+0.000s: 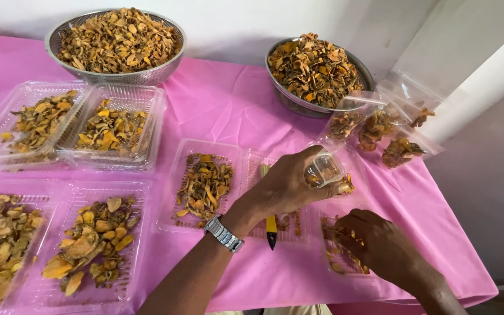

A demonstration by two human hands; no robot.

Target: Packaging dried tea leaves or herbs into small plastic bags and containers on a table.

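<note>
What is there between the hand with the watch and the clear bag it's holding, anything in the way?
Nothing visible. The left hand already closes directly on the small clear bag, above an open plastic tray. The right hand rests in another tray's dried pieces.

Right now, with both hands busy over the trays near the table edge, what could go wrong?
1. The left hand holds a small clear bag tilted over the trays; dried pieces may spill onto the pink cloth.
2. The right hand works in a clear tray near the table's front edge; a push might slide it off.
3. A yellow-handled tool lies under the left wrist; its dark tip could catch the arm.
</note>
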